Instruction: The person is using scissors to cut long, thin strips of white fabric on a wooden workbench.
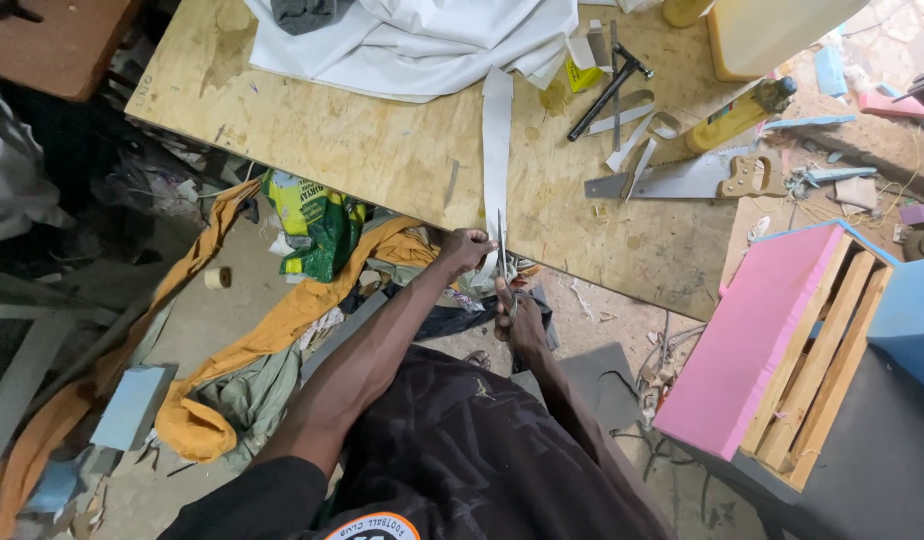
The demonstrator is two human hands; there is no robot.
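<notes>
At the table edge, long white strip, limp, narrow, scissors upright.

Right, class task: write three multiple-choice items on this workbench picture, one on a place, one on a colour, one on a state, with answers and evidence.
1. Where does the handsaw lie?
A. on the plywood table
B. on the floor
C. on the pink box

2. What colour is the strip being cut?
A. orange
B. white
C. blue

3. What is the right hand doing?
A. resting empty
B. gripping the handsaw
C. holding scissors at the strip

Answers: 1 A, it lies flat on the board. 2 B, pale like the cloth behind. 3 C, blades meet the strip beside the left hand.
</notes>
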